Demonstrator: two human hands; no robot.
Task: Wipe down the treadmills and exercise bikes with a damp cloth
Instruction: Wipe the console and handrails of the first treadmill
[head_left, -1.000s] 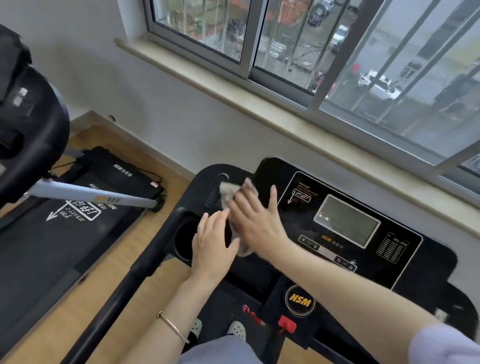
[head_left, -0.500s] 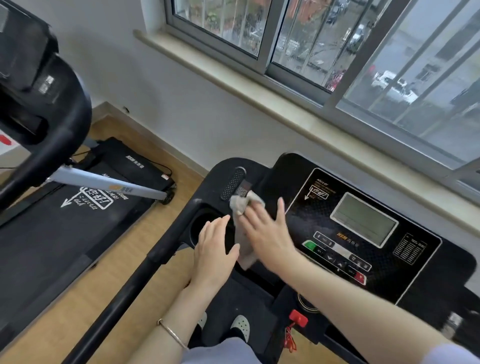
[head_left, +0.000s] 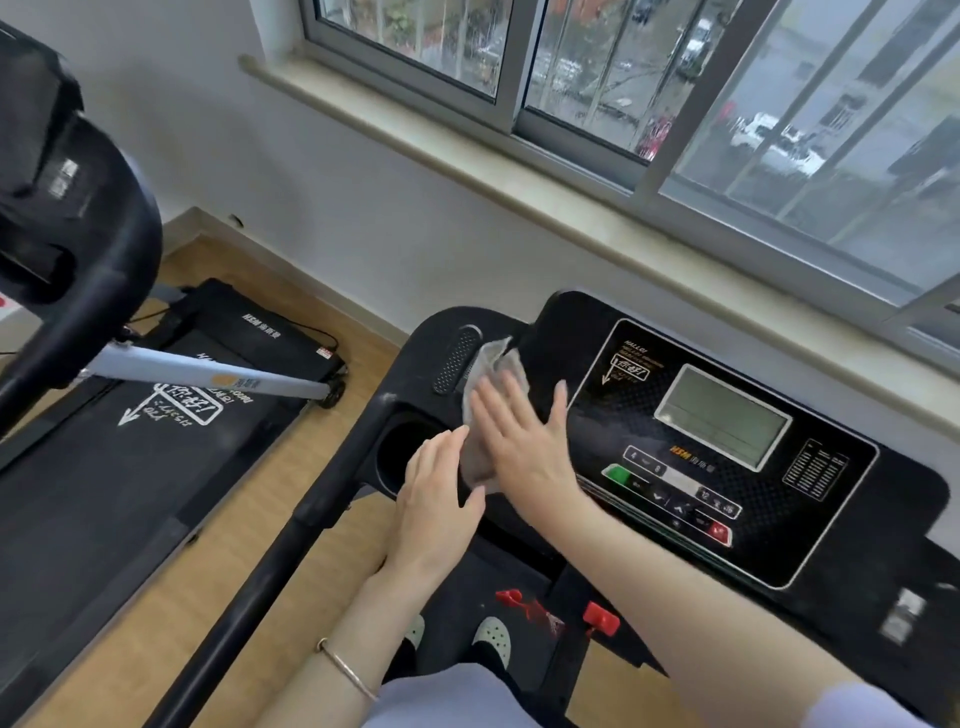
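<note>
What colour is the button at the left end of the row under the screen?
The button is green; head view.

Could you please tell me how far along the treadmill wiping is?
Nothing looks clearly finished. In hand: the right hand presses the cloth flat on the console, the left hand beside it. Remaining: the screen, the handrail and the second treadmill.

The right hand (head_left: 524, 447) is lying palm down, fingers straight and slightly spread, thumb sticking out to the right, pressing flat on the cloth (head_left: 491, 364). Its bare forearm is stretching in from the lower right corner. The left hand (head_left: 436, 504) is lying just beside it, palm down, fingers straight and together, fingertips right at the cloth's left edge; its forearm is stretching up from the bottom edge.
</note>
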